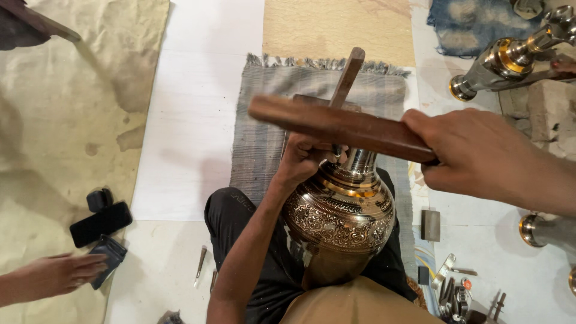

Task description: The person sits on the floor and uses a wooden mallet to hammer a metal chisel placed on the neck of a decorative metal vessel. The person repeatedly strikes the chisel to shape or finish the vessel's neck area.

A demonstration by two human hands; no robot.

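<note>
An engraved brass vase (339, 216), round-bellied with scrollwork bands and a shiny narrow neck, rests in the person's lap, tilted with its neck pointing away from the body. The left hand (306, 159) is closed at the vase's neck, gripping a small metal tool whose tip sits against the neck; how the fingers lie around it is partly hidden. Above the vase, the right hand (474, 156) is closed around one end of a long dark wooden stick (339, 127), which lies nearly level over the vase's neck and reaches to the left of it, a little blurred. Behind the stick, a second wooden piece (348, 75) stands slanted beyond the vase's neck, over a grey fringed mat (264, 138) that is spread on the floor beyond the vase. Far to the left of the vase, another person's hand (57, 273) lies flat on a dark wallet-like case (109, 255), with a black phone (101, 223) just beyond it on a tan sheet (66, 120). Just left of the vase, beside the person's leg, a thin metal tool (200, 265) lies on the floor. To the right of the vase lie a small dark block (430, 225) and a cluster of small tools (453, 294). Beyond the vase to the upper right, a polished metal fitting with a gold band (510, 60) lies on its side.
</note>
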